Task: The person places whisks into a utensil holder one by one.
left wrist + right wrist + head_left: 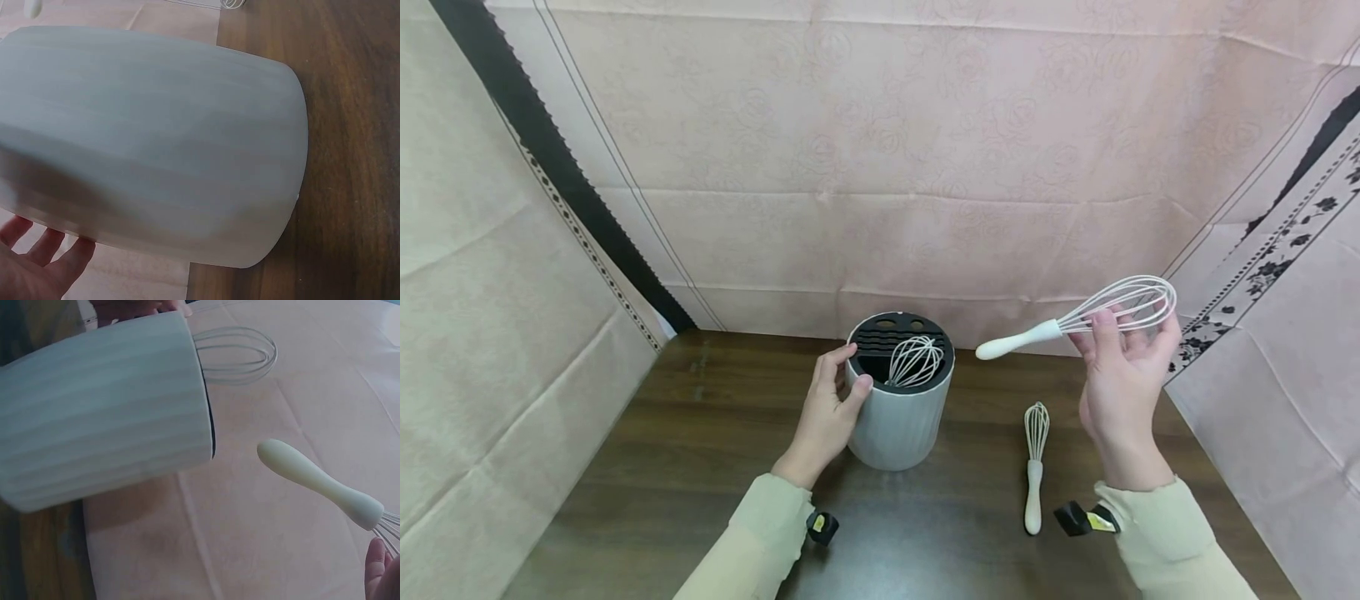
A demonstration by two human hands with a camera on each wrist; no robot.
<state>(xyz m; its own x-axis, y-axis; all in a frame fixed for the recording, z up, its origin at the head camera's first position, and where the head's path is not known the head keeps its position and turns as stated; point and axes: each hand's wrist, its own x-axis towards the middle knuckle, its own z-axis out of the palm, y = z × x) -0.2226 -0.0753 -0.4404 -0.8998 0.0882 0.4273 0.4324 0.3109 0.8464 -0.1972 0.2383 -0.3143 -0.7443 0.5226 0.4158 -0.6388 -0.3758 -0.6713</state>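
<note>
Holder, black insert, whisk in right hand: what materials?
Holder: satin ribbed wall, plastic or ceramic, can't tell. Black insert: likely matte moulded plastic, given its slots. Held whisk: smooth satin handle, probably plastic; thin whitish wires, perhaps coated metal.

1 whisk (916, 362) in holder (895, 425), left of tabletop whisk (1034, 492)

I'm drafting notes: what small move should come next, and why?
Probably move the right hand toward the holder, tipping the raised whisk handle-down: its handle points sideways, clear of the holder, while another whisk stands wires-up inside and the left hand grips the holder.
</note>
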